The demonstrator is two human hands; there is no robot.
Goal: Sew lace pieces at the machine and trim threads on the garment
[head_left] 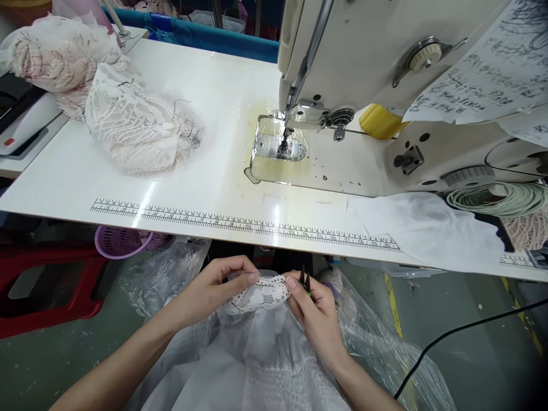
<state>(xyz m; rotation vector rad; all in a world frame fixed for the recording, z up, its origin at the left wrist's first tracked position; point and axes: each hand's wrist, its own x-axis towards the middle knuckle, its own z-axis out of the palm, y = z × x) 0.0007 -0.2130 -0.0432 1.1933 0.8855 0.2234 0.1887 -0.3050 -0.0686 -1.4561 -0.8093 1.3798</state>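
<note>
Between my two hands, just off the table's front edge, a white lace piece [259, 294] is stretched. My left hand [225, 285] pinches its left end between thumb and fingers. Its right end is pinched by my right hand [314, 311]. Small dark-bladed thread snips [305, 281] poke up from that same right hand, their handles mostly hidden in the palm. Below the lace, a white garment [261, 365] with gathered, shirred rows spreads over my lap, overlapping the lace; whether they are joined I cannot tell.
A sewing machine [342, 63] stands on the white table [205, 137], with a printed ruler [244, 224] along the front. Lace pieces [137, 125] lie at left. White cloth [432, 228] and coiled cord [496, 198] sit at right. A red stool [92, 285], purple basket [122, 242] and clear plastic [377, 337] are below.
</note>
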